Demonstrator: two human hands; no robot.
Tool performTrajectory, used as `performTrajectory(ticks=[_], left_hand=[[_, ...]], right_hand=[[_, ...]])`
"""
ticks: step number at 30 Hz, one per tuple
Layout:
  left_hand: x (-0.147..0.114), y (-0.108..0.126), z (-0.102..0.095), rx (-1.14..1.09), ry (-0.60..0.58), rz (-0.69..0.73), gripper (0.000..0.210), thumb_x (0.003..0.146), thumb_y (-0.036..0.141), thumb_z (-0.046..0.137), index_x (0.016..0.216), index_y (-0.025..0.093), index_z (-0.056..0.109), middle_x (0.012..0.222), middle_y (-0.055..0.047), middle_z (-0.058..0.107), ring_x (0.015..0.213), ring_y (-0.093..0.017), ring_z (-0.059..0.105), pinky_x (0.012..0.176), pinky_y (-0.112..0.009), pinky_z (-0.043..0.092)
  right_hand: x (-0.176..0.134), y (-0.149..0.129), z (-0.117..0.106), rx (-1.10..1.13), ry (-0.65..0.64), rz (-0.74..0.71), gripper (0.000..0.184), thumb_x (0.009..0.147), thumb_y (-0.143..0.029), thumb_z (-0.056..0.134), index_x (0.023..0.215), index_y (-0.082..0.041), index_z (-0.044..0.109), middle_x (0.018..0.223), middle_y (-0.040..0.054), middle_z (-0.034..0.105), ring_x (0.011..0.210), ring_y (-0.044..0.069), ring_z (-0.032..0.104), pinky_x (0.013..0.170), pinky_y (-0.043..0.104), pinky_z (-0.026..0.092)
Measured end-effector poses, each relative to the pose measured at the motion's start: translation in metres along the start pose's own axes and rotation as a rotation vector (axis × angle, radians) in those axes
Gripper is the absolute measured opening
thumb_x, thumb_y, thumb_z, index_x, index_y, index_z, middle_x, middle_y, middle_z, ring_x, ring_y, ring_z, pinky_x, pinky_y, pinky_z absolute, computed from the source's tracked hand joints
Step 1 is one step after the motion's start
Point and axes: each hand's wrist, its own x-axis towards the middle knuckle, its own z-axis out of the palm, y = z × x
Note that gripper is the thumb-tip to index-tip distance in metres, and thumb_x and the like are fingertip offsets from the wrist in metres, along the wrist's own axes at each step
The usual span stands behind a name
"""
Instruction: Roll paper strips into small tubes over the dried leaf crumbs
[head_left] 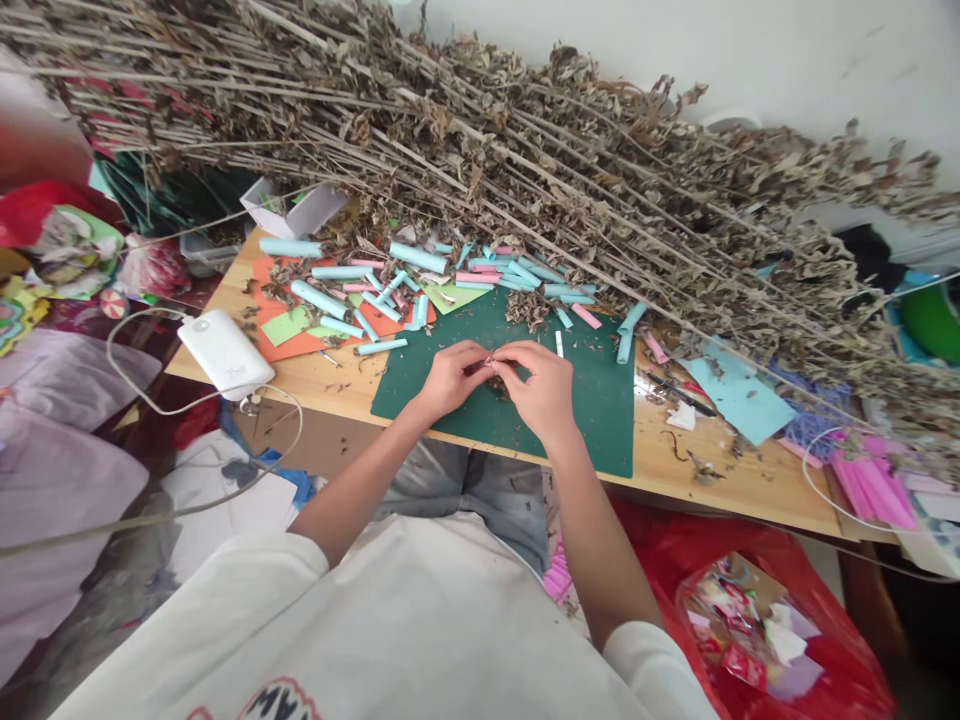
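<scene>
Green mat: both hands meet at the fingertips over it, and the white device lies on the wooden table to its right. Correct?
One error: the head view shows the white device to the left of the green mat. It is on the wooden table, and the left hand and right hand do meet over the mat.

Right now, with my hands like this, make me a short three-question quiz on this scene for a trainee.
1. True or false: the white device with a cable is to the left of the green mat.
2. Over what are the left hand and right hand held together?
A) the red bag
B) the green mat
C) the orange paper
3. Fill in: the small rolled tubes on the table are pink and ____.

Key: 1. True. 2. B. 3. Light blue.
</scene>
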Motion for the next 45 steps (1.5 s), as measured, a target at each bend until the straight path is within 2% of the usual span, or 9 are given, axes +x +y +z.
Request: performTrajectory(ticks=[5,11,18,22,26,31,36,41,45], left_hand=[[0.000,0.000,0.000,-0.008,0.002,-0.013,0.029,0.094,0.040,0.058,0.090,0.014,0.071,0.086,-0.008,0.070,0.076,-0.014,0.063,0.069,-0.025,0.048],[0.000,0.000,0.000,-0.018,0.006,-0.036,0.032,0.091,0.045,0.062,0.090,0.015,0.072,0.086,-0.008,0.070,0.073,-0.014,0.062,0.067,-0.025,0.048],[0.000,-0.001,0.000,-0.008,-0.007,-0.042,0.035,0.093,0.045,0.057,0.089,0.015,0.072,0.086,-0.009,0.070,0.076,-0.015,0.064,0.069,-0.026,0.049],[0.000,-0.002,0.000,-0.002,-0.005,-0.056,0.034,0.093,0.045,0.057,0.089,0.015,0.072,0.087,-0.009,0.070,0.078,-0.016,0.064,0.071,-0.026,0.050],[0.000,-0.003,0.000,-0.008,-0.003,-0.059,0.032,0.092,0.044,0.059,0.091,0.014,0.073,0.091,-0.010,0.071,0.079,-0.016,0.066,0.072,-0.027,0.051],[0.000,-0.003,0.001,-0.009,0.010,-0.044,0.031,0.092,0.043,0.061,0.091,0.014,0.073,0.089,-0.010,0.071,0.079,-0.016,0.066,0.071,-0.026,0.051],[0.000,-0.002,0.001,-0.004,0.004,-0.053,0.034,0.093,0.045,0.058,0.093,0.015,0.073,0.087,-0.009,0.070,0.076,-0.015,0.064,0.069,-0.026,0.050],[0.000,-0.001,0.000,0.002,-0.004,-0.070,0.036,0.094,0.046,0.056,0.092,0.015,0.074,0.085,-0.009,0.070,0.076,-0.015,0.063,0.069,-0.026,0.049],[0.001,0.000,0.001,-0.009,0.011,-0.059,0.035,0.091,0.047,0.061,0.090,0.015,0.074,0.086,-0.009,0.071,0.075,-0.015,0.064,0.069,-0.026,0.050]], right_hand=[[-0.001,0.004,0.001,-0.102,-0.038,-0.099,0.016,0.092,-0.021,0.056,0.094,-0.023,0.072,0.099,0.0070,0.068,0.092,0.019,0.065,0.086,0.035,0.055],[-0.003,0.004,0.000,0.035,0.017,0.053,0.016,0.090,-0.020,0.058,0.101,-0.023,0.069,0.095,0.0046,0.070,0.084,0.018,0.067,0.078,0.032,0.057],[0.002,0.003,0.003,-0.031,-0.033,-0.031,0.009,0.087,-0.023,0.063,0.083,-0.024,0.071,0.093,0.0043,0.069,0.087,0.019,0.065,0.083,0.035,0.055],[-0.002,0.006,0.005,-0.034,-0.032,-0.031,0.013,0.090,-0.022,0.059,0.096,-0.024,0.071,0.098,0.0058,0.068,0.090,0.019,0.065,0.084,0.035,0.055],[-0.008,0.009,0.009,0.087,0.048,0.100,0.032,0.086,-0.026,0.065,0.117,-0.024,0.063,0.100,0.0049,0.069,0.082,0.017,0.066,0.078,0.032,0.057],[-0.010,0.009,0.013,0.127,0.075,0.195,0.019,0.084,-0.030,0.067,0.101,-0.021,0.068,0.089,0.0042,0.073,0.079,0.018,0.068,0.076,0.032,0.056],[-0.004,0.009,0.010,0.061,0.065,0.106,0.011,0.088,-0.030,0.064,0.086,-0.023,0.072,0.086,0.0028,0.071,0.077,0.017,0.065,0.075,0.031,0.054],[-0.004,0.009,0.007,-0.030,-0.004,-0.003,0.016,0.093,-0.028,0.058,0.092,-0.026,0.074,0.092,0.0041,0.070,0.086,0.018,0.065,0.081,0.033,0.053],[-0.008,0.006,0.007,0.070,0.126,0.068,0.013,0.091,-0.030,0.060,0.097,-0.025,0.071,0.091,0.0037,0.071,0.082,0.018,0.067,0.078,0.033,0.054]])
